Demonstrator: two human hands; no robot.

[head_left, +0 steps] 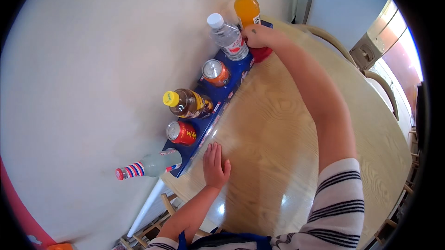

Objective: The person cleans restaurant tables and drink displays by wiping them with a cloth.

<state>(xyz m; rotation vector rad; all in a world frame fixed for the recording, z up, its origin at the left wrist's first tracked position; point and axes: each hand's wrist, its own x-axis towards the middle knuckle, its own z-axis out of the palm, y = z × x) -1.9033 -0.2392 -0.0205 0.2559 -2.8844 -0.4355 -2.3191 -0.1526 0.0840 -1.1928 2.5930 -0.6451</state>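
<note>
My right hand (pixel 257 36) is closed on a red cloth (pixel 261 54) at the far end of a blue box (pixel 222 93), between the clear water bottle (pixel 230 41) and the orange drink bottle (pixel 246 6). My left hand (pixel 215 166) lies flat on the wooden table (pixel 273 125), fingers spread, beside the box's near end. Along the box also stand an orange can (pixel 216 72), a yellow-capped brown bottle (pixel 190 103), a red can (pixel 181 132) and a pale glass bottle (pixel 155 163).
A plain wall (pixel 102 64) runs behind the box. Chairs (pixel 382 88) stand at the table's right edge, and a wooden chair frame (pixel 168 203) is below its near left corner.
</note>
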